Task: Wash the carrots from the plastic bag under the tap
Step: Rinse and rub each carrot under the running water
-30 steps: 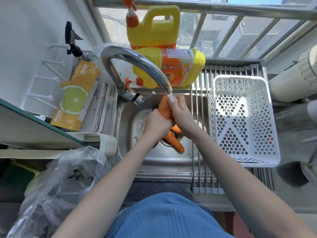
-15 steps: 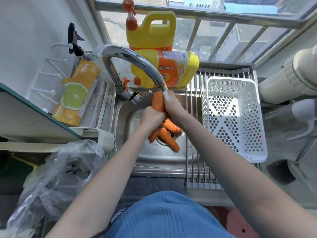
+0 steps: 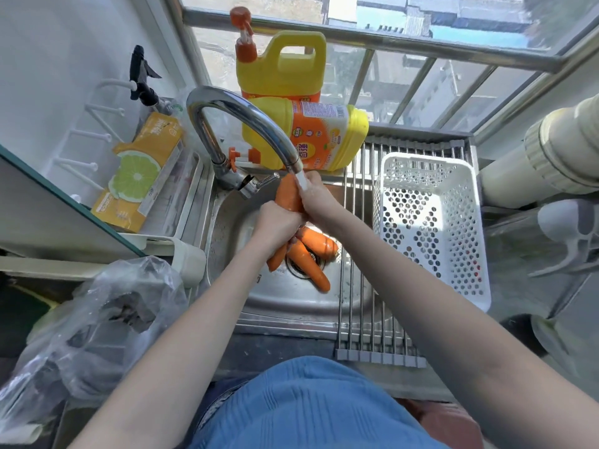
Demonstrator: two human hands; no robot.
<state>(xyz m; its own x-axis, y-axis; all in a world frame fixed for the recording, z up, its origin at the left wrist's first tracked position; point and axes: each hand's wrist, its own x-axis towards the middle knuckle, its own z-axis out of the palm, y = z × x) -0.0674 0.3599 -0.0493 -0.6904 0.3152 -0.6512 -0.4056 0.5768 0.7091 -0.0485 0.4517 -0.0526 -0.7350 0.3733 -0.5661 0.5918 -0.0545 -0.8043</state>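
An orange carrot point(image 3: 287, 194) stands nearly upright under the spout of the curved steel tap point(image 3: 246, 119). My left hand point(image 3: 275, 223) grips its lower half and my right hand point(image 3: 316, 197) wraps its upper side, right at the white nozzle. The carrot's tip pokes out below my left hand. Two more carrots point(image 3: 316, 251) lie over the drain of the steel sink point(image 3: 291, 303). The crumpled clear plastic bag point(image 3: 97, 322) sits on the counter at the lower left.
A white perforated basket point(image 3: 428, 222) rests on a roll-up metal rack point(image 3: 359, 241) over the sink's right side. Two yellow detergent jugs point(image 3: 291, 92) stand behind the tap. A lemon-print box point(image 3: 139, 173) lies in a tray at the left.
The carrot has been turned and slid in my hands under the spout, showing more of its upper end. The camera has tilted, shifting the scene slightly.
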